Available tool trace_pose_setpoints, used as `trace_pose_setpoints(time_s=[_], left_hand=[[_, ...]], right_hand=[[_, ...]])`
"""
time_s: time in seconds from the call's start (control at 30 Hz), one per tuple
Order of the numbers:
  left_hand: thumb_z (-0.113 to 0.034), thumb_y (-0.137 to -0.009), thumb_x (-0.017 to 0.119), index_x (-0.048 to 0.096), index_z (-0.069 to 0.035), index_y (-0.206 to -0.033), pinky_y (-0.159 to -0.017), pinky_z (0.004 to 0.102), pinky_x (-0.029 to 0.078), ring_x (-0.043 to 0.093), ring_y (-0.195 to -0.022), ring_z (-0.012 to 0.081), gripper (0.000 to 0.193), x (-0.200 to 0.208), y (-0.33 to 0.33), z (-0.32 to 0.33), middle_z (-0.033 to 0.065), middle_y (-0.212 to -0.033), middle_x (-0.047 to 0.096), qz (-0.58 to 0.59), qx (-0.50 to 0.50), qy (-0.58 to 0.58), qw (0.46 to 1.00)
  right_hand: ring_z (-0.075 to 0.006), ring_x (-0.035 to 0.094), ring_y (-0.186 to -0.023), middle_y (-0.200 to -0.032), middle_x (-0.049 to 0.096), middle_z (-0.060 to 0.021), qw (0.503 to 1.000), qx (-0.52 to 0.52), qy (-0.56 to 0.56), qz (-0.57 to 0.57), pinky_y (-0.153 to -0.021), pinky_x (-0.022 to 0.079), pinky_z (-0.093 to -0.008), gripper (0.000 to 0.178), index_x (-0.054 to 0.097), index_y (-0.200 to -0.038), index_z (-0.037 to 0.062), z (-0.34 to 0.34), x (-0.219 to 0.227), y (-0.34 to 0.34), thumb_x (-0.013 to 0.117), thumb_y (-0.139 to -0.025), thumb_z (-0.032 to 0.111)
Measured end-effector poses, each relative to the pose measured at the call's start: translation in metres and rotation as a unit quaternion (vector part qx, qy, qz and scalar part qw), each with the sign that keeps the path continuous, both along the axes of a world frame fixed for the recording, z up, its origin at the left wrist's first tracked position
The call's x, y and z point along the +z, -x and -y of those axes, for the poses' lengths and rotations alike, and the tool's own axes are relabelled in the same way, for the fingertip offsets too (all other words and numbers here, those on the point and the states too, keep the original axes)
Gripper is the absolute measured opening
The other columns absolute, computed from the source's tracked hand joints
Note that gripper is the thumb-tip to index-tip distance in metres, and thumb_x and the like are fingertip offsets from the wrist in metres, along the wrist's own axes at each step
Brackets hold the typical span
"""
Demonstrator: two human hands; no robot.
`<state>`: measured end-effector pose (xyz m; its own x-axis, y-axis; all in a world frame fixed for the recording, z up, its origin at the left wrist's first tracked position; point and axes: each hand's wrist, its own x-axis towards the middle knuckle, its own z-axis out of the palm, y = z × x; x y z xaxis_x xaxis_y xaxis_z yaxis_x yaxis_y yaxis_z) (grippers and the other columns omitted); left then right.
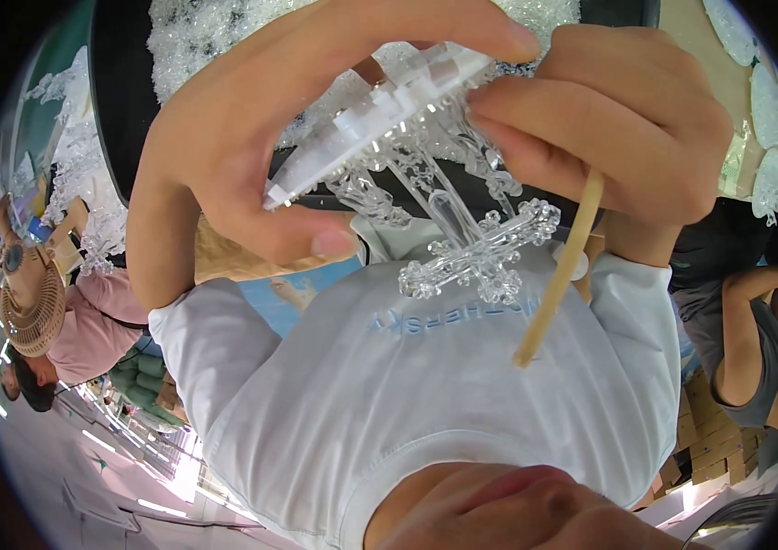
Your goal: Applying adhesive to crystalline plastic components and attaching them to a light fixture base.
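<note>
A clear plastic ornament with a flat, stepped base (380, 124) and an ornate cross (481, 247) hangs tilted between my hands. My left hand (233, 137) curves around the base, its fingers over the upper edge and its thumb apart below. My right hand (618, 119) is closed beside the base's right end, fingertips against it or very near. A slim tan stick (561, 270) sticks out from under my right fingers, pointing downward in the picture. What else the right fingertips pinch is hidden.
Behind my hands is a black tray (119, 119) heaped with small clear plastic pieces (197, 46). More clear parts (87, 183) lie at the left, and clear oval pieces (769, 110) at the right. Co-workers sit on both sides: a pink top (100, 325) left, a grey one (756, 394) right.
</note>
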<state>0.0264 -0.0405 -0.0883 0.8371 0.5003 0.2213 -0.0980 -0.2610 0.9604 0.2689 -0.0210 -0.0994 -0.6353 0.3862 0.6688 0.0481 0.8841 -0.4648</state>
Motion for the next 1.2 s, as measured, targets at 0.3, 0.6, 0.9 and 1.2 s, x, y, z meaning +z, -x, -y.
trace_pose_setpoints(time_s=[0.3,0.6,0.9,1.2], left_hand=[[-0.04,-0.075,0.083,0.042,0.011,-0.145,-0.108,0.06,0.038,0.042,-0.137,0.0512,0.095,-0.01,0.006,-0.011,0.0265,-0.141,0.052,0.013,0.008,0.008,1.0],[-0.042,-0.074,0.084,0.046,0.011,-0.143,-0.107,0.0626,0.039,0.042,-0.137,0.0533,0.094,-0.017,0.022,-0.017,0.0264,-0.139,0.055,0.021,0.02,0.013,0.999],[-0.043,-0.076,0.077,0.037,0.008,-0.15,-0.103,0.0494,0.047,0.054,-0.129,0.0396,0.098,-0.04,0.015,-0.011,0.0245,-0.148,0.048,0.098,0.003,0.031,0.995],[-0.03,-0.071,0.079,0.053,0.011,-0.137,-0.08,0.0365,0.057,0.071,-0.097,0.0269,0.082,-0.045,0.007,0.009,0.0226,-0.122,0.065,0.173,0.118,0.116,0.971]], right_hand=[[-0.0193,0.057,-0.051,-0.06,0.058,-0.0057,0.999,-0.006,-0.018,-0.037,-0.049,0.041,-0.0295,0.022,0.076,-0.077,0.002,-0.001,-0.006,0.001,0.084,-0.059,0.012],[-0.0166,0.05,-0.046,-0.057,0.052,-0.0037,1.0,0.006,0.014,-0.026,-0.042,0.035,-0.0291,0.024,0.076,-0.08,0.0012,-0.001,-0.006,0.0,0.079,-0.057,0.009],[-0.0159,0.05,-0.048,-0.062,0.053,-0.0044,0.998,0.047,-0.005,-0.043,-0.044,0.035,-0.0286,0.03,0.079,-0.085,0.0022,-0.007,-0.014,-0.003,0.075,-0.058,0.016],[-0.0166,0.053,-0.051,-0.066,0.059,-0.0082,0.999,0.023,-0.011,-0.034,-0.045,0.037,-0.027,0.029,0.074,-0.082,-0.0016,-0.009,-0.013,-0.007,0.077,-0.056,0.01]])
